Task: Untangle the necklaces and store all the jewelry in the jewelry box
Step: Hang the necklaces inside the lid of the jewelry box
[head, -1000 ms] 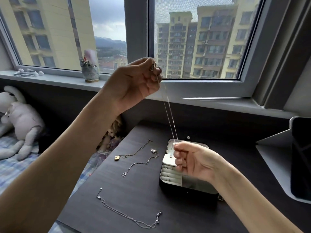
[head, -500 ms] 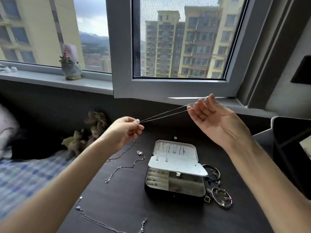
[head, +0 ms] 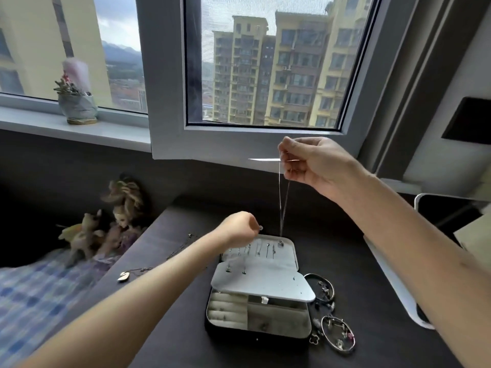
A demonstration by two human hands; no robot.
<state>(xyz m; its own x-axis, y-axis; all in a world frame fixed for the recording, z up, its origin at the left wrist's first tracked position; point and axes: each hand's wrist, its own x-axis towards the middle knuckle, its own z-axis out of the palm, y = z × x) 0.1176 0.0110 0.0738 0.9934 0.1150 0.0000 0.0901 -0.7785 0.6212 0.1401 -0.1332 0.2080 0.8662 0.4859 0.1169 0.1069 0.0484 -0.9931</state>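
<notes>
View down over two bare forearms above a dark brown tabletop (head: 180, 346) by a window.

Right hand (head: 316, 163) raised high, fingers curled in, thumb and fingertips pinching the top of a thin silver chain necklace (head: 282, 203). Chain hanging doubled, two fine strands dropping almost straight down from the right hand. Lower end, with a small pendant, down at the laid-back lid of an open oblong jewelry box (head: 210, 321), black outside and pale grey inside; touching the lid or just above it, impossible to tell.

Left hand (head: 239, 229) lower, left of the hanging strands, over the far left corner of the lid, fingers curled under. Holding anything or not: cannot tell. Just off the left fingertips, a tiny silver ring-shaped piece (head: 261, 228); held or lying loose, unclear.

Box below and between the two hands, a pale flap folded over its middle, padded ring rolls and compartments at the near end.

Beneath the right forearm, just beside the box, two silver charm bangles (head: 338, 335).

Under the left forearm, a fine chain with a pale gold pendant (head: 123, 276), lying on the tabletop.
</notes>
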